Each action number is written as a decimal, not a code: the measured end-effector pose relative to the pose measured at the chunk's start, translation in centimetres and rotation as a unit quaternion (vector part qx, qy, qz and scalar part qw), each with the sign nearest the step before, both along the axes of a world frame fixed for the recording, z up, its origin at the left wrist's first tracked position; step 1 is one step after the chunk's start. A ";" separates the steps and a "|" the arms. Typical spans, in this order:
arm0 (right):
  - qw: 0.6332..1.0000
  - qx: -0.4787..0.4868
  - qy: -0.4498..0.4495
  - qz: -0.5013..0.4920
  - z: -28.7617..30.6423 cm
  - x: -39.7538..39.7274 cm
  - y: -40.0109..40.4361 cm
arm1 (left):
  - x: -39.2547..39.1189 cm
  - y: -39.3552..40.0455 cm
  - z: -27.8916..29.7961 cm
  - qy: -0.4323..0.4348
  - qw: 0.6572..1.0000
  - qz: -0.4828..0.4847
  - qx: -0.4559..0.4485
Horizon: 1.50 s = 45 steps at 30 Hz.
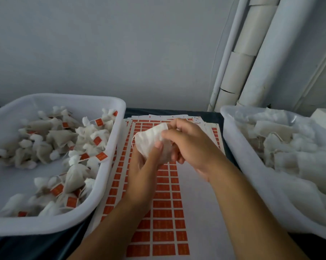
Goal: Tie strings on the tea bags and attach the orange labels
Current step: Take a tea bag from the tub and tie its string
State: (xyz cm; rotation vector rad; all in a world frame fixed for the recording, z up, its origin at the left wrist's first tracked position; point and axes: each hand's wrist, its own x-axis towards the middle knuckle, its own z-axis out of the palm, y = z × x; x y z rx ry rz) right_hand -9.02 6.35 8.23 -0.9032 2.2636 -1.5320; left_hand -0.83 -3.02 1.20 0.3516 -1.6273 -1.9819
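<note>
A white tea bag (149, 139) is held between both hands above the sheets of orange labels (164, 212). My left hand (143, 166) grips the bag from below, thumb pressed on its lower edge. My right hand (186, 145) pinches the bag's upper right side, fingers curled over it. A thin string (133, 140) hangs off the bag's left corner.
A white tub (109, 166) on the left holds several tied tea bags with orange labels. Another white tub (239, 147) on the right holds several untied white bags. White pipes (252, 53) stand against the wall at back right. The table is dark.
</note>
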 end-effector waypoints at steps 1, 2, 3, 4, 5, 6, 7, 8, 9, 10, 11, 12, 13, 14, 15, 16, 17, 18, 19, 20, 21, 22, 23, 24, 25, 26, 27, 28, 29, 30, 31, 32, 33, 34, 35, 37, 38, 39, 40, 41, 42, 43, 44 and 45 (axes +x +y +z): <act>1.000 0.000 -0.007 0.006 -0.9 0.2 0.2 | -0.1 -0.1 0.0 -0.005 1.000 0.017 0.001; 1.000 -0.003 -0.012 0.010 -1.7 0.2 0.4 | -0.1 -0.2 -0.1 -0.014 0.999 0.035 -0.007; 1.000 -0.008 -0.015 0.012 -2.3 0.2 0.7 | -0.2 -0.3 -0.2 -0.020 0.998 0.048 -0.019; 1.000 -0.010 -0.018 0.013 -2.8 0.0 1.0 | -0.3 -0.4 -0.3 -0.022 0.998 0.056 -0.029; 1.000 -0.010 -0.018 0.013 -3.1 -0.2 1.3 | -0.4 -0.4 -0.4 -0.025 0.997 0.060 -0.036; 1.000 -0.009 -0.017 0.012 -3.4 -0.4 1.6 | -0.5 -0.4 -0.6 -0.031 0.996 0.065 -0.043; 1.000 -0.007 -0.017 0.008 -3.7 -0.7 1.9 | -0.6 -0.5 -0.8 -0.044 0.995 0.071 -0.054; 1.000 -0.005 -0.013 0.000 -3.9 -1.0 2.2 | -0.7 -0.5 -0.9 -0.063 0.992 0.078 -0.075; 1.000 -0.002 -0.003 -0.014 -4.1 -1.2 2.4 | -0.7 -0.6 -1.1 -0.087 0.987 0.082 -0.106; 0.999 0.002 0.013 -0.031 -4.3 -1.4 2.6 | -0.8 -0.8 -1.3 -0.109 0.981 0.077 -0.142; 0.998 0.009 0.039 -0.044 -4.6 -1.5 2.8 | -0.8 -0.9 -1.5 -0.119 0.975 0.064 -0.174; 0.996 0.017 0.071 -0.047 -4.8 -1.5 3.0 | -0.7 -0.9 -1.5 -0.116 0.971 0.046 -0.203; 0.993 0.026 0.104 -0.039 -5.0 -1.4 3.2 | -0.6 -1.0 -1.6 -0.110 0.967 0.025 -0.229; 0.990 0.033 0.131 -0.024 -5.1 -1.2 3.2 | -0.5 -1.0 -1.7 -0.104 0.962 0.002 -0.254; 0.988 0.039 0.151 -0.006 -5.2 -1.0 3.2 | -0.5 -1.0 -1.7 -0.100 0.957 -0.022 -0.273; 0.985 0.045 0.165 0.009 -5.3 -0.8 3.2 | -0.4 -1.0 -1.8 -0.093 0.952 -0.047 -0.288; 0.983 0.053 0.177 0.020 -5.4 -0.7 3.1 | -0.3 -0.9 -1.7 -0.084 0.948 -0.072 -0.297; 0.980 0.057 0.186 0.027 -5.5 -0.6 3.0 | -0.3 -0.8 -1.8 -0.080 0.942 -0.090 -0.313; 0.979 0.057 0.191 0.031 -5.5 -0.5 2.9 | -0.2 -0.6 -1.8 -0.079 0.937 -0.106 -0.325; 0.979 0.050 0.194 0.033 -5.6 -0.5 2.8 | -0.2 -0.5 -1.8 -0.079 0.931 -0.116 -0.337; 0.979 0.041 0.195 0.033 -5.6 -0.4 2.8 | -0.1 -0.3 -1.7 -0.075 0.928 -0.121 -0.344; 0.980 0.031 0.197 0.030 -5.6 -0.4 2.8 | -0.1 -0.2 -1.7 -0.071 0.925 -0.122 -0.351; 0.980 0.023 0.197 0.025 -5.6 -0.5 2.9 | -0.1 -0.1 -1.6 -0.069 0.925 -0.121 -0.353; 0.980 0.018 0.197 0.020 -5.6 -0.5 2.9 | -0.1 -0.1 -1.6 -0.069 0.925 -0.120 -0.354; 0.981 0.015 0.195 0.015 -5.6 -0.6 3.0 | -0.2 -0.1 -1.7 -0.072 0.925 -0.116 -0.353; 0.982 0.014 0.191 0.012 -5.6 -0.7 3.0 | -0.3 -0.1 -1.7 -0.076 0.925 -0.113 -0.354; 0.983 0.014 0.184 0.010 -5.6 -0.7 3.0 | -0.3 -0.1 -1.7 -0.084 0.925 -0.108 -0.354; 0.984 0.012 0.176 0.008 -5.6 -0.7 3.0 | -0.3 -0.1 -1.7 -0.092 0.924 -0.106 -0.355; 0.986 0.007 0.167 0.006 -5.6 -0.8 3.0 | -0.3 0.0 -1.6 -0.098 0.925 -0.108 -0.352; 0.987 -0.006 0.158 0.003 -5.6 -0.8 3.0 | -0.3 0.0 -1.6 -0.104 0.925 -0.112 -0.347; 0.989 -0.023 0.149 -0.001 -5.6 -0.9 2.9 | -0.2 0.0 -1.6 -0.108 0.926 -0.119 -0.341; 0.989 -0.040 0.139 -0.006 -5.6 -0.9 2.9 | -0.2 0.0 -1.5 -0.109 0.928 -0.126 -0.333; 0.990 -0.057 0.126 -0.011 -5.7 -1.0 2.9 | -0.1 0.1 -1.3 -0.108 0.930 -0.134 -0.324; 0.991 -0.072 0.109 -0.016 -5.7 -1.0 3.0 | 0.0 0.3 -1.2 -0.103 0.932 -0.138 -0.318; 0.992 -0.088 0.091 -0.020 -5.6 -1.0 3.0 | 0.1 0.4 -1.1 -0.095 0.934 -0.142 -0.315; 0.991 -0.118 0.064 -0.029 -5.6 -0.9 3.0 | 0.1 0.6 -0.9 -0.078 0.934 -0.154 -0.313; 0.989 -0.129 0.059 -0.034 -5.5 -0.9 3.1 | 0.2 0.6 -0.9 -0.075 0.931 -0.162 -0.317; 0.988 -0.137 0.056 -0.039 -5.4 -0.9 3.2 | 0.2 0.6 -1.0 -0.080 0.927 -0.169 -0.326; 0.987 -0.143 0.052 -0.043 -5.3 -1.0 3.3 | 0.2 0.6 -1.1 -0.091 0.920 -0.171 -0.342; 0.986 -0.151 0.045 -0.044 -5.2 -1.0 3.3 | 0.2 0.6 -1.3 -0.106 0.909 -0.165 -0.368; 0.985 -0.164 0.034 -0.045 -5.1 -1.1 3.4 | 0.1 0.5 -1.5 -0.123 0.896 -0.154 -0.399; 0.982 -0.182 0.019 -0.049 -4.9 -1.1 3.5 | 0.1 0.5 -1.6 -0.137 0.884 -0.144 -0.424; 0.977 -0.205 0.004 -0.059 -4.8 -1.2 3.6 | 0.1 0.6 -1.8 -0.144 0.877 -0.136 -0.438; 0.971 -0.227 -0.009 -0.076 -4.7 -1.3 3.7 | 0.1 0.6 -1.9 -0.147 0.876 -0.129 -0.441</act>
